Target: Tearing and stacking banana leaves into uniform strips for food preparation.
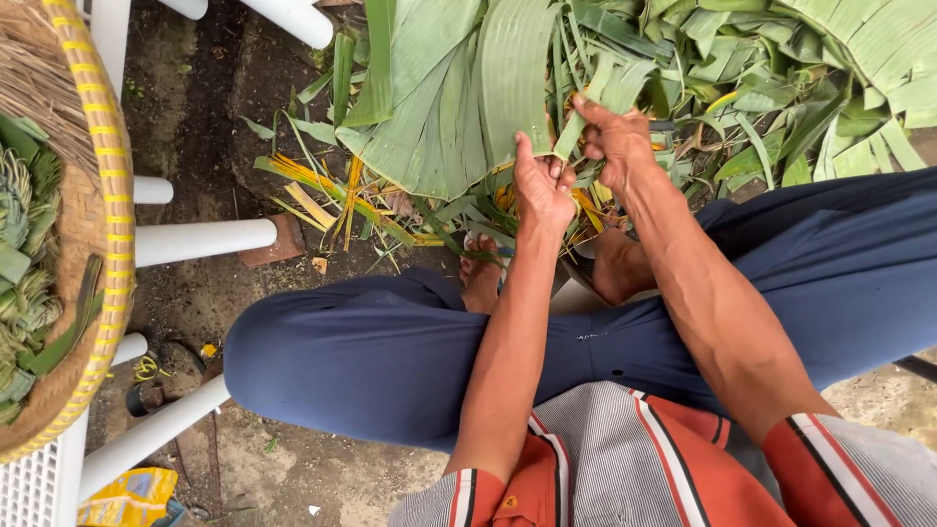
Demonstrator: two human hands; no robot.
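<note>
My left hand [543,187] has its thumb and fingers pinched shut on the lower edge of a broad green leaf section [459,93], which fans up and away from the grip. My right hand [615,141] is closed on a narrow green leaf strip [586,115] just beside it, fingertips curled around the strip; the two hands are almost touching. Both work above my knees, over the ground in front of me.

Beyond the hands a heap of cut green leaves [781,78] fills the top of the view, and yellowed strips [322,195] lie scattered on the dirt to the left. My bare feet [480,273] rest under the hands, partly hidden by my forearms and my dark blue trousers [371,351].

At the far left a round woven tray [102,195] with a yellow-banded rim sits on a white plastic chair [195,239]. Inside it lie small plaited green leaf pieces [24,263], piled together.
</note>
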